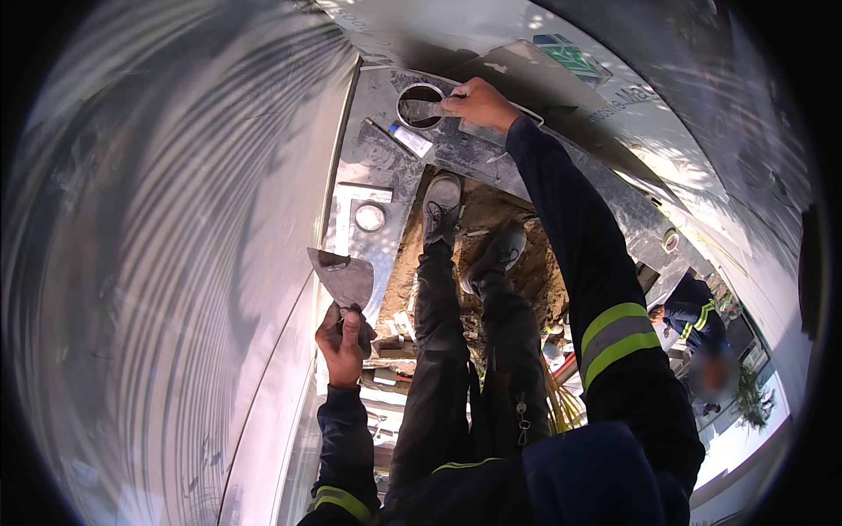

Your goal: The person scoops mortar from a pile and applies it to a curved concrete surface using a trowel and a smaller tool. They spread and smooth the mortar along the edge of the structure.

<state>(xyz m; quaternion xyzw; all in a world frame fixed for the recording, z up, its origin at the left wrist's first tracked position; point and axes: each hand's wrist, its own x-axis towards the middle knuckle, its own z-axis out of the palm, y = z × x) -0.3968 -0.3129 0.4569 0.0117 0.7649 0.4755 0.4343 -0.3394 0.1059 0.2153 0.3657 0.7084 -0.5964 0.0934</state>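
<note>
My left hand (344, 349), low at the left, is closed round the grip of a wide putty knife (344, 279), its broad trapezoid blade pointing up and away. At the far end of the slab my right hand (481, 103) pinches a smaller putty knife (423, 110). That knife's blade lies over the mouth of a round open can (406, 107); whether its tip touches what is inside I cannot tell. Beside the can lies a white tube with a blue cap (410, 140). A dark thin stick (392, 138) is next to the tube.
A steel try square (367, 191) and a round white lid (369, 217) lie on the grey slab (386, 180). My shoes stand on sandy ground (478, 210). A pale wall (219, 219) rises at the left. A tape roll (670, 240) lies right. Another person (697, 316) is at the right edge.
</note>
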